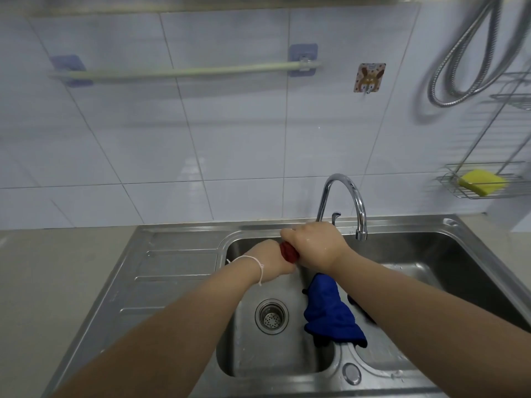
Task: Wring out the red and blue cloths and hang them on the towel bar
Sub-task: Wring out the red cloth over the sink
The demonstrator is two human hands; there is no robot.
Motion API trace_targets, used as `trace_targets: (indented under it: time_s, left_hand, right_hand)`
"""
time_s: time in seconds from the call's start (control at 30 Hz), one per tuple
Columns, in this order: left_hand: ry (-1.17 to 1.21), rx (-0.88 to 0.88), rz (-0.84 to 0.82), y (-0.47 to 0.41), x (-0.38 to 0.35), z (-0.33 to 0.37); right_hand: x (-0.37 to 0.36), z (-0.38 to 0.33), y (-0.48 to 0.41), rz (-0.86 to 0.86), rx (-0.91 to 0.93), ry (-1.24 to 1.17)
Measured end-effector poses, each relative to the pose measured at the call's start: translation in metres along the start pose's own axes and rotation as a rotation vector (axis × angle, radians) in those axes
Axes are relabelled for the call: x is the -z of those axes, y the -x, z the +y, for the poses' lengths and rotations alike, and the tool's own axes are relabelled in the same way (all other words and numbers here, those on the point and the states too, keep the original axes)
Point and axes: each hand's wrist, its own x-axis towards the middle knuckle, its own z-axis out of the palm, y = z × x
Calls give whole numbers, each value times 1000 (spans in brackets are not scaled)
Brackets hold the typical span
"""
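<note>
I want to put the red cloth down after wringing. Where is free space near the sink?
Free: the ribbed drainboard left of the basin, and the grey counter beyond it. Crowded: the divider, where the blue cloth is draped, and the left basin's back, where both hands wring the red cloth.

No readable text, label, brand, number or sign in the head view. Surfaces checked: the square cartoon-printed adhesive wall hook [369, 78] carries a brown long-eared animal figure on a dotted ground, picture only, with a pale strip along its top edge too small and blurred to tell whether it holds lettering. The two translucent blue adhesive mounts [303, 59] of the pale green towel bar [184, 72] show no marking. The chrome gooseneck tap [343, 196], the stainless steel sink [178, 254] and the yellow rectangular sponge [482, 181] show no legible stamp or print.
</note>
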Motion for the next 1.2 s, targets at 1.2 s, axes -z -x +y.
trace_targets:
  time_s: [1.2]
  left_hand:
    - [-752,-99,484,-14,-6,-23]
  right_hand:
    - [4,-22,-22,-466,-516,-731]
